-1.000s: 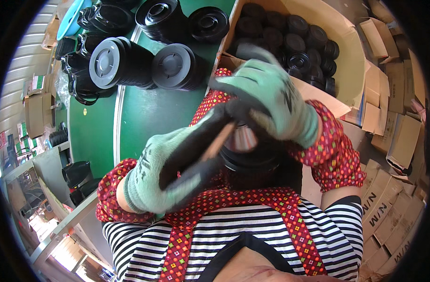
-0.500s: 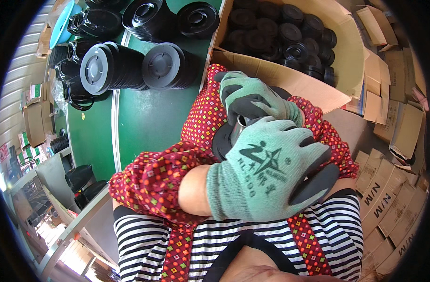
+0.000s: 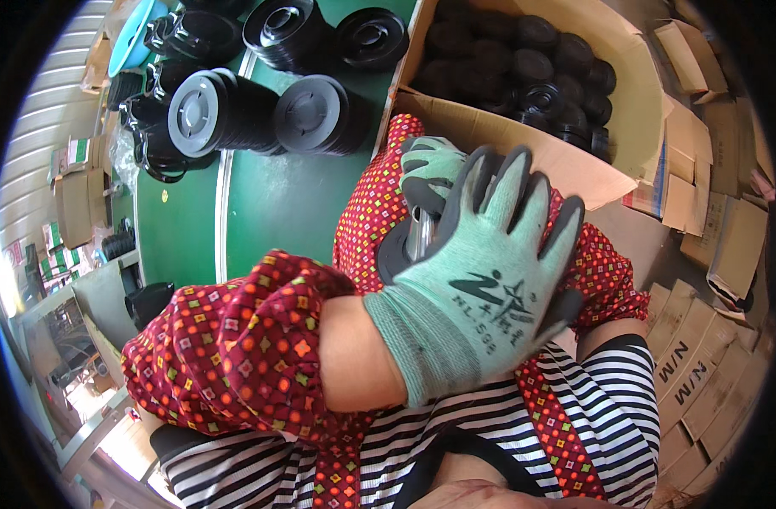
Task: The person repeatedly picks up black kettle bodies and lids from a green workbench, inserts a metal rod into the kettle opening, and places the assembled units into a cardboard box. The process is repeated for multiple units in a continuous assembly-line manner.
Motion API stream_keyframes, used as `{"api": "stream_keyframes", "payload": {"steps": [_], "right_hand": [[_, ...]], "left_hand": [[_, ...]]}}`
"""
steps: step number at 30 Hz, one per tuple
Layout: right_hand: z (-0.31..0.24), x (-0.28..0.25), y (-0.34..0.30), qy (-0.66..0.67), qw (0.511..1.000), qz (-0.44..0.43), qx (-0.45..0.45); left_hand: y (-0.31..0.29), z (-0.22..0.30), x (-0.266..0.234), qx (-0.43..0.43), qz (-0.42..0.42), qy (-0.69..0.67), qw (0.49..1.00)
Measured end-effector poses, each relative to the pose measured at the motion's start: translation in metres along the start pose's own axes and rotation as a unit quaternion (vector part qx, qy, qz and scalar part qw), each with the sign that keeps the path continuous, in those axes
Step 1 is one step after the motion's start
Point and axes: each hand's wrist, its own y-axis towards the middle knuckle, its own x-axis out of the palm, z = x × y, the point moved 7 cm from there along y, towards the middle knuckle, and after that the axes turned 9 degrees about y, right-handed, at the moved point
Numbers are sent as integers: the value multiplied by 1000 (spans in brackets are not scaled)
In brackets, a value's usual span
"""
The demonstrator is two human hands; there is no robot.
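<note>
My left hand (image 3: 481,280), in a green knit glove with dark-coated fingers, reaches across my lap with its back up and its fingers spread. Nothing shows in its fingers; its palm is hidden. Partly behind it, my right hand (image 3: 430,170), gloved alike, has curled fingers at the top of a shiny metal tube (image 3: 420,231). Beside that tube, a round black disc (image 3: 394,252) shows at my left hand's edge. Whether tube and disc are one piece I cannot tell, since my left hand covers much of them.
Stacks of round black lids (image 3: 311,114) and glossy black pots (image 3: 163,136) stand on the green table (image 3: 277,204) at the left. An open carton (image 3: 515,140) ahead holds many black round parts. Flattened cardboard boxes (image 3: 693,356) lie at the right.
My left hand has uncurled, its fingers now spread and pointing away from me. It now covers more of my right hand. The view has shifted slightly.
</note>
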Motion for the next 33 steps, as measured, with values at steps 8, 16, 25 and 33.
{"api": "stream_keyframes", "payload": {"steps": [8, 16, 25, 33], "right_hand": [[-26, 0, 8, -117, 992, 29, 33], [-90, -24, 5, -272, 949, -35, 154], [-107, -18, 19, -453, 830, -179, 270], [-123, -46, 13, -354, 899, -90, 243]], "left_hand": [[-33, -74, -5, -146, -22, -30, 989], [-44, -152, 47, -125, -66, -239, 961], [17, -174, 115, 98, -19, -331, 938], [-15, -179, 62, -36, 73, -371, 925]]}}
